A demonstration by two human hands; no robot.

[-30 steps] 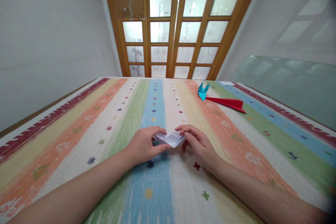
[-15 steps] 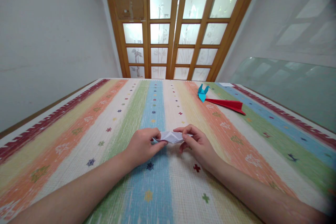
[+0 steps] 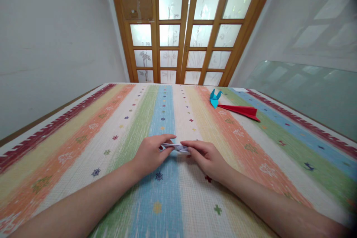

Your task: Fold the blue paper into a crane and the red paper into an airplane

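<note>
A small piece of folded white paper (image 3: pixel 182 148) is held between my two hands, just above the striped tablecloth (image 3: pixel 164 208). My left hand (image 3: pixel 153 154) pinches its left end between thumb and fingers. At the right end, the thumb and fingers of my right hand (image 3: pixel 206 156) close on it. Several layers show along its near edge, and my fingers hide both ends.
A blue origami crane (image 3: pixel 214 100) stands at the far right of the table. Touching or close beside it lies a red paper plane (image 3: pixel 241 111). Beyond the table is a wooden door (image 3: pixel 185 33) with glass panes; walls rise on both sides.
The folded paper has tipped so that its edge faces me rather than its flat face. My right hand has shifted slightly left and its fingers have closed in on the paper.
</note>
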